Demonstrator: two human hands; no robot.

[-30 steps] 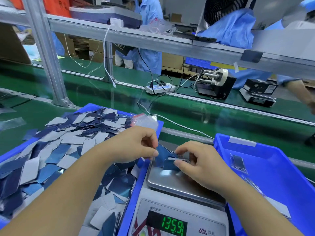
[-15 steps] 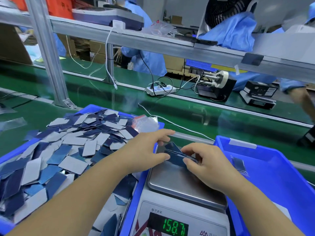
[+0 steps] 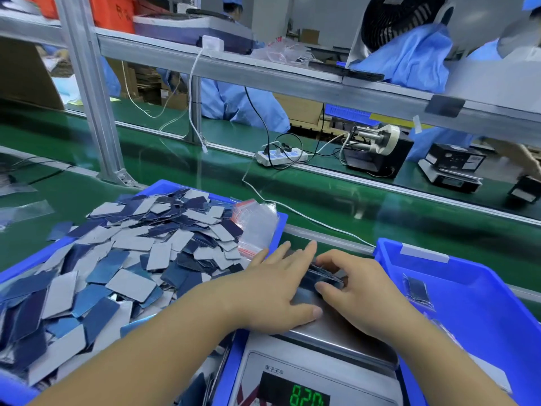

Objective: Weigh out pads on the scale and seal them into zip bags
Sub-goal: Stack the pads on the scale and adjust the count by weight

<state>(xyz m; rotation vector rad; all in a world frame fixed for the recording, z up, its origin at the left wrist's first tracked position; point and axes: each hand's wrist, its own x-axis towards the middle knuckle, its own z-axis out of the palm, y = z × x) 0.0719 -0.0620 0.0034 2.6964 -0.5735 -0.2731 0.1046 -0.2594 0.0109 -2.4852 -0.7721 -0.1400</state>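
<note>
A: Where's the stack of pads (image 3: pixel 323 278)?

B: On the scale (image 3: pixel 336 326) pan, between both hands.

A: Handling?

B: Thin, light, slippery, I'd guess; take it by the edges. The left hand (image 3: pixel 281 291) lies flat, fingers straight against it; the right hand (image 3: pixel 355 285) curls round its far side.

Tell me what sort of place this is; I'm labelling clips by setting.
Likely a factory packing line: a green conveyor runs past, blue bins hold pads, a scale sits in front, and workers in blue coats stand opposite.
</note>
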